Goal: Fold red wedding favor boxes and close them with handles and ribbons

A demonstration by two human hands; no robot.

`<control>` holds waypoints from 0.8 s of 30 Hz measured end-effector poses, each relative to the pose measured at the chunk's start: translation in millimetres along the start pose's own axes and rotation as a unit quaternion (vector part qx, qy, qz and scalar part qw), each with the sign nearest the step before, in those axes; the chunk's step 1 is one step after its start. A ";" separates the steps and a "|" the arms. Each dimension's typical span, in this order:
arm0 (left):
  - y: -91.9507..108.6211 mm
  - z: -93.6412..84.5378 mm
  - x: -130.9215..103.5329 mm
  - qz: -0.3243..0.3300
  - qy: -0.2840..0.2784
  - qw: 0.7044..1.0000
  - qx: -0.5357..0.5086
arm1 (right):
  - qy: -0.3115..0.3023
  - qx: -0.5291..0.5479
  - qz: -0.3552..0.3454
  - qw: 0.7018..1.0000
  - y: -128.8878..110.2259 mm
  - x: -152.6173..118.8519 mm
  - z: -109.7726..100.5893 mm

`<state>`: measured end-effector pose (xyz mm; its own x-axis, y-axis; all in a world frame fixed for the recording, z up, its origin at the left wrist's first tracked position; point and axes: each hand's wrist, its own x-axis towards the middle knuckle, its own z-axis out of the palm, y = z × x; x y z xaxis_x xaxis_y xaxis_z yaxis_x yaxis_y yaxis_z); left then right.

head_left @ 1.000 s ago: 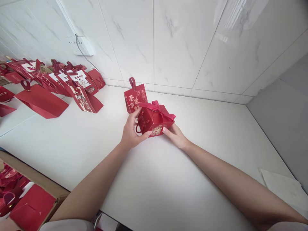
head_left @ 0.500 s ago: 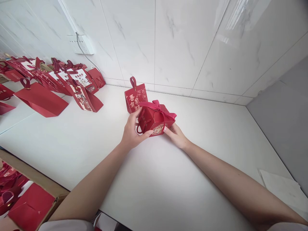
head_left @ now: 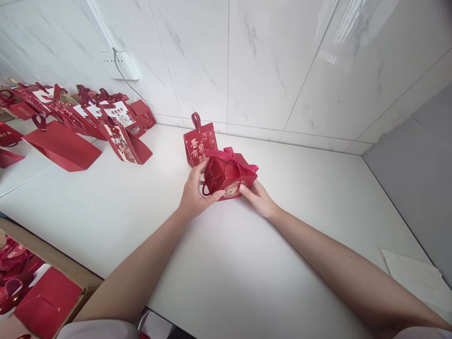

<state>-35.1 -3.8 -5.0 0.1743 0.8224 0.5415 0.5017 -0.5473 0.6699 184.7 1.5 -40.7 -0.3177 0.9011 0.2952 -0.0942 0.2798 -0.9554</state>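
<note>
Between my hands is a red gift box [head_left: 226,178] with a pink-red ribbon bow on top, a gold round emblem on the near face and a twisted cord handle at its left side. My left hand [head_left: 195,193] grips the box's left side, thumb on the near face, fingers behind. From the right, my right hand [head_left: 259,197] holds the lower corner with the thumb on the front; its other fingers are partly hidden. Just behind the box stands another red gift box [head_left: 199,139] with a strap loop and white-gold characters, partly covered by the held one.
Many red gift boxes [head_left: 122,141] with loop handles stand in rows at the left of the white table [head_left: 219,273]. A cardboard carton [head_left: 67,263] of red boxes is at lower left. A wall socket [head_left: 120,66] with a cable sits behind. A white sheet [head_left: 411,273] lies at right.
Almost nothing differs. The view has shifted very slightly, and both hands keep the same hold on the box.
</note>
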 end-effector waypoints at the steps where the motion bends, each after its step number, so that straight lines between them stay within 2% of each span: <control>1: -0.2 0.2 0.0 -0.004 -0.001 1.000 -0.004 | 0.000 0.000 0.000 1.000 -0.1 0.1 -0.1; 24: -0.3 0.9 1.1 -0.036 -0.009 0.999 -0.026 | -0.007 0.027 -0.004 1.000 -1.7 1.5 0.4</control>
<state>-34.3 -2.6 -5.1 0.1550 0.8630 0.4809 0.4695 -0.4926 0.7327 184.0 2.2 -38.6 -0.3295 0.8944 0.3026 -0.1468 0.2680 -0.9522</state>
